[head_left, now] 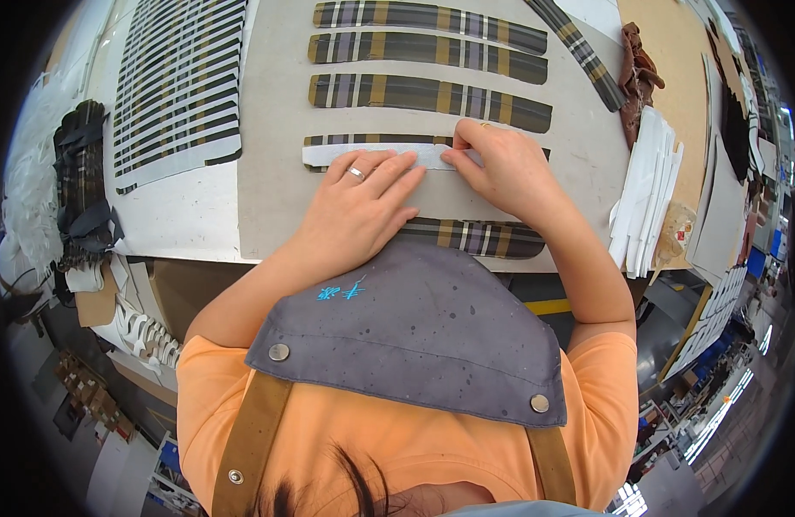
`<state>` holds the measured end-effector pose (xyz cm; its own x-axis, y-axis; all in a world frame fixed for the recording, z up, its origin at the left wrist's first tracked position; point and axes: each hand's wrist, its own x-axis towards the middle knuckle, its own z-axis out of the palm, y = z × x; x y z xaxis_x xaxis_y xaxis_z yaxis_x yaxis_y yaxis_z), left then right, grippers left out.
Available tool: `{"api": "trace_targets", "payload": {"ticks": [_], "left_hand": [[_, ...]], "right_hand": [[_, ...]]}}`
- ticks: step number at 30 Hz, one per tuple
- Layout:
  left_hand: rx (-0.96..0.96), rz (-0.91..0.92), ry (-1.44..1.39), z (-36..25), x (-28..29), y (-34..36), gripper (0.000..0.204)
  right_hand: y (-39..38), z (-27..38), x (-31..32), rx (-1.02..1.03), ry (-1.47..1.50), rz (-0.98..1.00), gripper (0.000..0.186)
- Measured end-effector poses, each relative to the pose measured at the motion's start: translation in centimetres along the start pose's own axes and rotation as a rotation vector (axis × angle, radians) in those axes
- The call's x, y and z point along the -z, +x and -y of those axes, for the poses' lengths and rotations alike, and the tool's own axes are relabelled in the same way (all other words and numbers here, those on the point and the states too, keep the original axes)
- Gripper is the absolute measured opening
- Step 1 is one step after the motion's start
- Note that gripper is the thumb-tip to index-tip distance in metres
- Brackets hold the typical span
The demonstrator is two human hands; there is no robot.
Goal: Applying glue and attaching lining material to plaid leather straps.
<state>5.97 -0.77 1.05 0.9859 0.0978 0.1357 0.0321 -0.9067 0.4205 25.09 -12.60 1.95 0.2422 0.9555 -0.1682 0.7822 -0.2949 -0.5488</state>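
Note:
A plaid strip [380, 138] lies across the grey board in front of me, with a narrower white strip [328, 155] on top of it. Fingers spread and flat, my left hand [363, 194] presses on the left half of the white strip. My right hand [505, 164] is closed in a pinch at the white strip's right part, thumb and index finger on it. Its other fingers curl under and hide the end of the white strip. Another plaid strip [475, 237] lies nearer to me, partly covered by my grey apron [414, 327].
Several plaid strips [427, 102] lie in rows farther up the grey board [272, 129]. Left of it is a sheet of striped pieces [182, 95], beside a dark plaid bundle [80, 164]. On the right are a long plaid strip [578, 52], white strips [647, 189] and a brown crumpled piece [639, 77].

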Motion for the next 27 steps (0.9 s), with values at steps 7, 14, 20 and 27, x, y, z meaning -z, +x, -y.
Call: {"api": "trace_targets", "payload": {"ticks": [7,14,20,27], "left_hand": [[0.042,-0.019,0.029,0.0,-0.7,-0.4,0.045],[0.052,0.010,0.013,0.1,-0.5,-0.3,0.045],[0.061,0.015,0.002,0.2,-0.6,-0.3,0.045],[0.072,0.018,-0.048,0.4,-0.2,-0.3,0.044]], "right_hand": [[-2.9,-2.3,1.7,-0.127,0.088,-0.166,0.020],[-5.5,-4.4,1.6,-0.327,0.272,-0.311,0.018],[-5.6,-4.3,1.0,-0.318,0.218,-0.360,0.017],[-6.9,-6.3,0.9,-0.335,0.175,-0.469,0.013]]}}
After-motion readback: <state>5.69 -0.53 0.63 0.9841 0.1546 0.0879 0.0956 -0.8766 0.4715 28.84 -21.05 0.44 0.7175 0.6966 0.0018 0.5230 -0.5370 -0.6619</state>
